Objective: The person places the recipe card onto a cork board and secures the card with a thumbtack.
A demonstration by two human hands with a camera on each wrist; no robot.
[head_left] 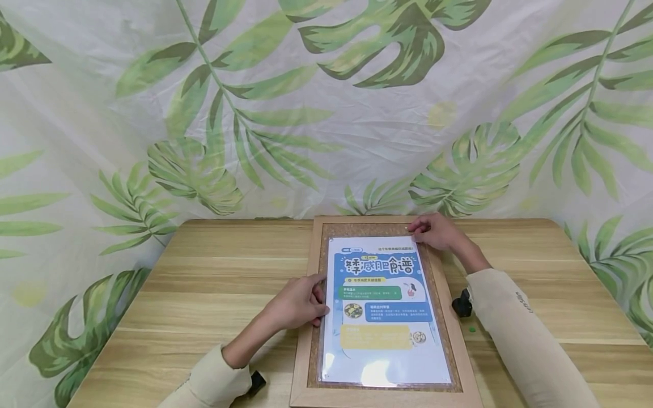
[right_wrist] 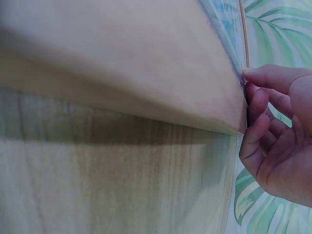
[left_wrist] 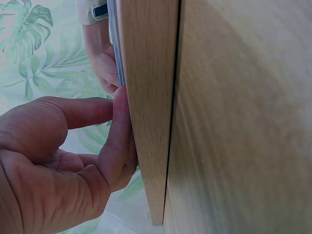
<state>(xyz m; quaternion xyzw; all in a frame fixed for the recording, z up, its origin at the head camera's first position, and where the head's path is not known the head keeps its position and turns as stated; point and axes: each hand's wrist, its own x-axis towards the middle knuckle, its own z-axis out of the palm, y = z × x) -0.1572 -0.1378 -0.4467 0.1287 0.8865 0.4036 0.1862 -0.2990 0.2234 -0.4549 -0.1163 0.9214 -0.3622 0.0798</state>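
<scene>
A glossy printed sheet [head_left: 380, 362] lies on a cork board with a light wooden frame [head_left: 302, 362]. My left hand [head_left: 296, 303] is at the sheet's left edge, index finger and thumb touching it from the side, the other fingers bent. In the left wrist view that hand [left_wrist: 63, 156] has its fingertips against the sheet's edge, beside the frame [left_wrist: 148, 97]. My right hand [head_left: 439, 232] pinches at the sheet's top right corner. The right wrist view shows this hand's [right_wrist: 282, 126] fingertips at the corner of the sheet [right_wrist: 226, 34]; whether they hold anything small is hidden.
The board stands on a wood-grain table [head_left: 219, 272], its far end by a leaf-patterned curtain [head_left: 285, 164]. A small green piece [head_left: 472, 329] lies right of the frame. Black objects show beside the right sleeve [head_left: 525, 334] and the left sleeve [head_left: 216, 377].
</scene>
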